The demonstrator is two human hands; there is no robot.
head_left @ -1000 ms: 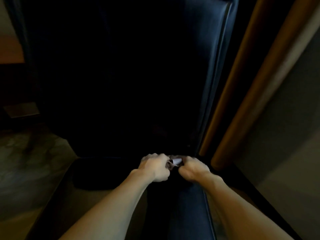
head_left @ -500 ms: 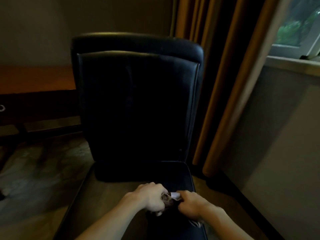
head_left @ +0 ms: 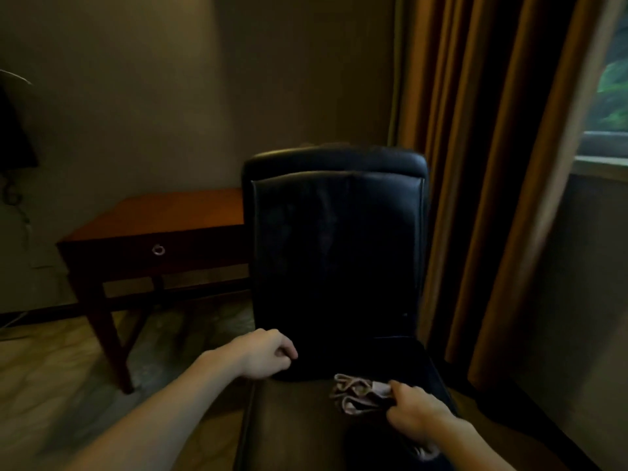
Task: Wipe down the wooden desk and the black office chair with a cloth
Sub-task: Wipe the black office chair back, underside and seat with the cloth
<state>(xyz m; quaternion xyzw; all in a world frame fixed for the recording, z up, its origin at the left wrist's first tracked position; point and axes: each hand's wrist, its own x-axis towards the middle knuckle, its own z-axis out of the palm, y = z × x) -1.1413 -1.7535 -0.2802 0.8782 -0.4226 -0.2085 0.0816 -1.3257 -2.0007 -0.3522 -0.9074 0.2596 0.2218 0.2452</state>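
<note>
The black office chair stands straight ahead, its tall backrest facing me and its seat reaching toward the bottom edge. My right hand grips a bunched pale cloth over the right part of the seat. My left hand hovers at the lower left corner of the backrest, fingers loosely curled and holding nothing. The wooden desk stands behind the chair to the left, with a ring pull on its drawer front.
Orange-brown curtains hang close to the chair's right side, beside a window. A plain wall runs behind the desk. A dark object with a cord is on the far left wall. Patterned floor lies left of the chair.
The view has lifted and pulled back from the seat to show the whole chair and the desk. My left hand let go of the cloth and moved left; my right hand still holds it.
</note>
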